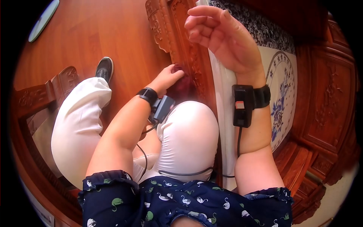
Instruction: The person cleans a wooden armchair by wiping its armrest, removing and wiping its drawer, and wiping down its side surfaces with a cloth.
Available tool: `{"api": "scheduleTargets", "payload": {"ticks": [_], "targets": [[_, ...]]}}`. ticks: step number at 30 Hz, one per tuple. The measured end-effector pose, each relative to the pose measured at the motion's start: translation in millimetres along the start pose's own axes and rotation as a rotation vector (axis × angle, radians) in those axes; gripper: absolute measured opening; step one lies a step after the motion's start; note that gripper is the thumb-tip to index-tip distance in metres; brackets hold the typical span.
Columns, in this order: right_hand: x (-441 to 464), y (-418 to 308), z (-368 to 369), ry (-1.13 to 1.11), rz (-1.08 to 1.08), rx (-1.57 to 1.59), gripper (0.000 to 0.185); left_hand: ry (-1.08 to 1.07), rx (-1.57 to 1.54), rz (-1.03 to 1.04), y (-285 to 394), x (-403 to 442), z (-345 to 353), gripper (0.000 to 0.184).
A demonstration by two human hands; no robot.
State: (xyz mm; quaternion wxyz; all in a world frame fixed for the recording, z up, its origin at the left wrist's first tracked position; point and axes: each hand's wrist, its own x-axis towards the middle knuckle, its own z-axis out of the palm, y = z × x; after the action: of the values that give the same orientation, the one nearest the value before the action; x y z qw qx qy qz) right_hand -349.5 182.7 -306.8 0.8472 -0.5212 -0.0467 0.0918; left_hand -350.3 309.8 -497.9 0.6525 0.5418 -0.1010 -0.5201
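My left hand (168, 78) is closed on a dark red, cloth-like thing (183, 86). It hangs blurred against the carved wooden front (194, 72) of a piece of furniture, low beside my knee. My right hand (223, 36) is raised above the cushioned seat (223, 98), its palm showing and its fingers loosely bent and apart. Nothing lies in it. A black device (243, 106) is strapped to my right wrist, and a grey device (163, 109) sits on my left one, with cables running from both.
On the right is a seat cover with a blue flower pattern (281, 98), backed by carved dark wood panels (327, 98). A carved wooden chair (34, 98) stands at the left. Wooden floor (113, 34) stretches ahead, with a pale round object (44, 20) at far left.
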Motion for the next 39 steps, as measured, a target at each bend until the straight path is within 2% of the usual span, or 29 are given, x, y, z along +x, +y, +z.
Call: {"api": "scheduleTargets", "payload": {"ticks": [2, 5, 6, 7, 9, 10, 12, 13, 16, 17, 19, 23, 25, 26, 28, 32, 34, 35, 39], "targets": [[-3, 2, 1, 0.011, 0.008, 0.022, 0.049, -0.056, -0.111, -0.11, -5, -4, -2, 0.039], [-1, 0, 1, 0.02, -0.007, 0.019, 0.043, -0.123, 0.212, 0.047, 6, -5, 7, 0.04], [-2, -2, -5, -0.025, -0.002, -0.097, 0.045, -0.129, 0.316, 0.114, 14, -7, 9, 0.041], [-2, -3, -10, -0.071, 0.004, -0.214, 0.048, -0.127, 0.313, 0.115, 17, -5, 10, 0.041], [-2, -2, -5, -0.053, 0.003, -0.205, 0.047, -0.163, 0.557, 0.131, 20, 1, 10, 0.042], [-3, -2, -2, -0.031, -0.003, -0.196, 0.046, -0.161, 0.557, 0.132, 17, 2, 10, 0.042], [-3, -2, -1, -0.027, -0.004, -0.199, 0.045, -0.042, 0.25, 0.157, 13, 0, 9, 0.042], [-3, -2, -1, -0.02, -0.004, -0.203, 0.045, -0.039, 0.159, 0.073, 12, -3, 1, 0.042], [-2, 0, 4, 0.006, -0.04, -0.131, 0.041, 0.052, 0.026, 0.03, -3, 7, -11, 0.039], [-3, 0, 2, 0.008, -0.038, -0.131, 0.041, 0.051, 0.024, 0.028, 1, 7, -10, 0.039], [-3, -2, -2, -0.062, -0.007, -0.183, 0.045, 0.071, 0.147, 0.154, 20, 7, -4, 0.045], [-3, -2, -2, -0.048, 0.008, -0.187, 0.045, 0.125, 0.297, 0.208, 29, 22, -2, 0.044], [-2, -2, 1, -0.026, 0.007, -0.244, 0.046, 0.011, 0.041, 0.068, 27, 25, -1, 0.035], [-2, -2, 1, -0.024, 0.005, -0.243, 0.046, 0.009, 0.043, 0.067, 32, 23, 0, 0.035], [-2, -1, 2, -0.012, 0.014, -0.231, 0.046, -0.055, -0.012, -0.117, 42, 18, 0, 0.034], [-2, -2, 1, -0.013, 0.006, -0.213, 0.047, -0.124, 0.06, -0.167, 36, 28, -8, 0.034], [-4, -2, 1, -0.002, -0.002, -0.209, 0.047, -0.039, -0.065, -0.108, 27, 20, -7, 0.033], [-4, -3, 2, 0.0, -0.007, -0.21, 0.047, 0.016, -0.086, -0.143, 32, 11, -5, 0.033], [-4, 0, 4, 0.027, -0.012, -0.171, 0.043, 0.01, -0.129, -0.117, 25, 17, -3, 0.033]]}}
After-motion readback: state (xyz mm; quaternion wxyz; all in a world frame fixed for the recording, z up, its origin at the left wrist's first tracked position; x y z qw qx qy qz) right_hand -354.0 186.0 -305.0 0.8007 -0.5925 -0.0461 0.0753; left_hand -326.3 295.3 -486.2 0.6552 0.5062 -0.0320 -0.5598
